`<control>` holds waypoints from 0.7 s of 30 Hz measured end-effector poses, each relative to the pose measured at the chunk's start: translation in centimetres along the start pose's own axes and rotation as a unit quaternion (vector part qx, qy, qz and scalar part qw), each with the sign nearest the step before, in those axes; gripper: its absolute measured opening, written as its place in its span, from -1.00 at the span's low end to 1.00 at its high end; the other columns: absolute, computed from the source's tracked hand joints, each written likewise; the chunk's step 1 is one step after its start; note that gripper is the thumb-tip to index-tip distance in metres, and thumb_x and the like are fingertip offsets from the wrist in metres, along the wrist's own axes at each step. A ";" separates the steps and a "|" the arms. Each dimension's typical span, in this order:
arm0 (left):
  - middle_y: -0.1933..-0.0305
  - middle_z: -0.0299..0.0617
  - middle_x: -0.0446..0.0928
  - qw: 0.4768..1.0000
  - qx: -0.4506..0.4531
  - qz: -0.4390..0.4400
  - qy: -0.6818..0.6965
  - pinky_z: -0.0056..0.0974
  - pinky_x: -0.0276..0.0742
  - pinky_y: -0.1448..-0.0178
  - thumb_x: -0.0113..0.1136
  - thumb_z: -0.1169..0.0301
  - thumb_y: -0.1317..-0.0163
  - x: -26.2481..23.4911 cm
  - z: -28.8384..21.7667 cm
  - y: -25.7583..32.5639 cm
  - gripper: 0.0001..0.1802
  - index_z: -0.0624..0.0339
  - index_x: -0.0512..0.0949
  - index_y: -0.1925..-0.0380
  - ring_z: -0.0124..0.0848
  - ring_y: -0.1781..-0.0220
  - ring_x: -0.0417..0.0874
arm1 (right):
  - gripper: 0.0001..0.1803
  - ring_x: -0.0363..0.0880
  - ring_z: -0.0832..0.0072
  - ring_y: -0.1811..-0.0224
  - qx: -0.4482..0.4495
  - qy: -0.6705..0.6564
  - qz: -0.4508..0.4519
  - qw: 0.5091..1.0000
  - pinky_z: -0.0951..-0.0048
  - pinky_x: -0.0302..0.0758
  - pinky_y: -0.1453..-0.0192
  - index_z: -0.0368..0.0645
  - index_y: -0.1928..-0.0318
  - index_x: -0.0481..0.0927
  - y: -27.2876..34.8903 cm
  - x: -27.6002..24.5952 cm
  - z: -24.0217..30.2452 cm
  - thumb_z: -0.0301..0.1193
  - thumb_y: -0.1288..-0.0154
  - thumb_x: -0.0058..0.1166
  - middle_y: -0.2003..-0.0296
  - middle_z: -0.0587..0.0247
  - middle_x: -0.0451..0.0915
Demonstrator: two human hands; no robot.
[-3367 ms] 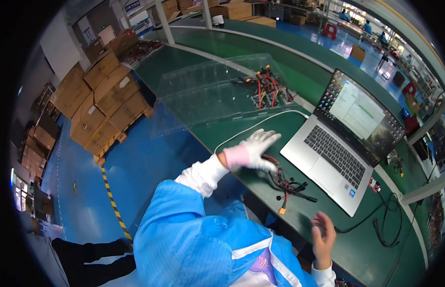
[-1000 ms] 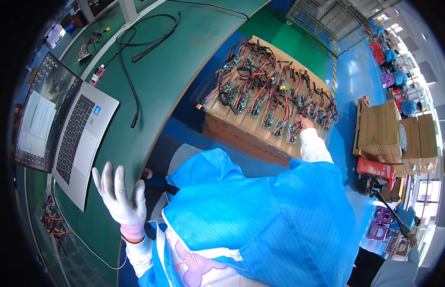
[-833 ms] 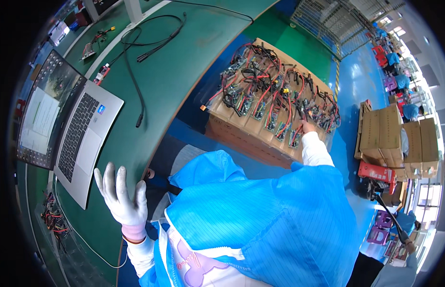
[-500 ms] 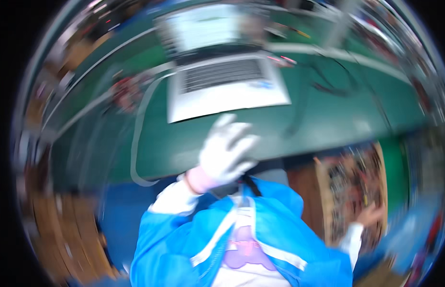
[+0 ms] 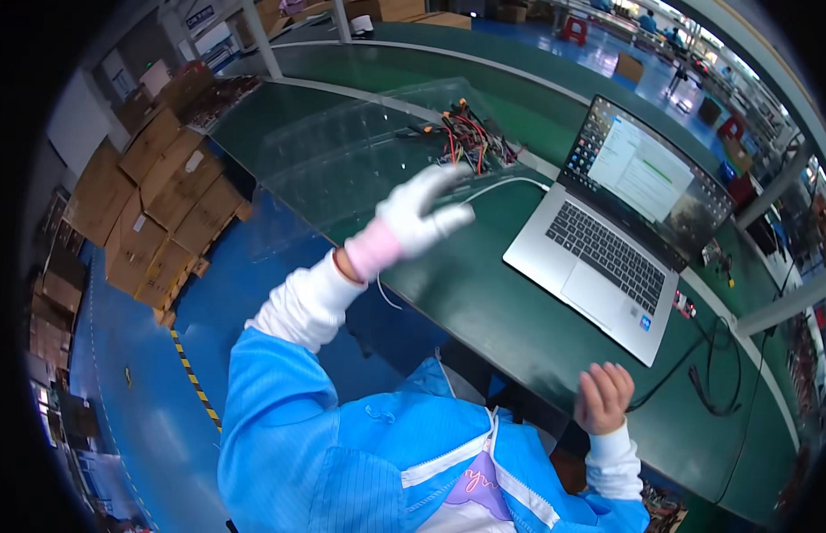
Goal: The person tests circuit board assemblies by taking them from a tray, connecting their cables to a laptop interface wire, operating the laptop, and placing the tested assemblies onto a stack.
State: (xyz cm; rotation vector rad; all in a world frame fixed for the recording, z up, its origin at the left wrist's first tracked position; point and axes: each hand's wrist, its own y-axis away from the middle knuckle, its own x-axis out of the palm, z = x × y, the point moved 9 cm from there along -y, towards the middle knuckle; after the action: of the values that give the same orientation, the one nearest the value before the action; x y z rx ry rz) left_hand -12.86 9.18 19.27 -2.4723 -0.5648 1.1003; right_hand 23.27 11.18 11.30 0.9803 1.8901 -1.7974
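The bundle of wires (image 5: 462, 138), red, black and orange with small connectors, lies in a loose heap at the far edge of the green table (image 5: 493, 293), just beyond the left rear corner of the laptop. A thin white cable (image 5: 511, 184) curves from beside it toward the laptop and another stretch of it hangs over the near edge below the left wrist.

The left hand (image 5: 417, 213), in a white glove with a pink cuff, is raised above the table with its fingers spread and empty; it hovers near the bundle without touching it. The right hand (image 5: 602, 397), bare, rests at the near edge of the table in front of the laptop, its fingers loosely curled; it seems to hold nothing, though its palm side is hidden.

As far as this shows, the handling of the wires has not begun: the bundle is untouched and neither hand grips anything, so the reach, the grasp and whatever follows are all left.

The open laptop (image 5: 608, 258) stands toward the right of the table with its screen lit. A black cable (image 5: 710, 369) loops on the table by its right corner. A clear plastic sheet (image 5: 342, 151) covers the table's left end. On the blue floor to the left, cardboard boxes (image 5: 164, 204) are stacked.
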 end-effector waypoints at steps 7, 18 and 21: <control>-0.34 0.15 0.40 0.953 -0.277 -0.102 -0.062 -0.15 0.30 -0.44 0.34 -0.04 -0.14 -0.8 16.6 -8.3 -0.07 0.33 0.27 -0.36 -0.04 -0.39 0.41 | -0.65 0.56 0.28 -0.03 -0.062 -0.061 -0.019 0.996 0.20 0.49 -0.18 -0.09 0.08 0.64 -5.7 6.1 -0.1 -0.56 -0.06 0.20 0.10 0.21 0.62; -0.14 0.11 0.58 0.866 -0.415 0.014 -0.278 -0.11 0.24 -0.42 0.12 -0.15 -0.16 5.5 25.1 -11.2 -0.30 0.13 0.55 -0.13 -0.13 -0.25 0.56 | -0.60 0.55 0.27 0.36 0.014 -0.177 0.007 0.984 0.29 0.52 0.22 -0.22 0.16 0.65 -5.1 8.7 -3.3 -0.62 0.14 0.17 0.47 0.20 0.53; -0.06 0.09 0.62 0.873 -0.423 -0.015 -0.240 -0.14 0.36 -0.30 0.07 -0.06 -0.22 5.0 25.9 -11.6 -0.43 0.09 0.60 -0.06 -0.16 -0.17 0.61 | -0.63 0.52 0.29 0.43 0.033 -0.190 0.017 0.981 0.31 0.47 0.31 -0.22 0.18 0.65 -4.6 9.1 -3.8 -0.63 0.13 0.17 0.54 0.22 0.48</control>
State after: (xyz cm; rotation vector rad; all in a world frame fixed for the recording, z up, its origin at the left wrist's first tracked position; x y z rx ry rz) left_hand -31.95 26.00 5.73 -2.8265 -1.5022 1.7508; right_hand 14.52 17.20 8.99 0.6261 1.5787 -1.8792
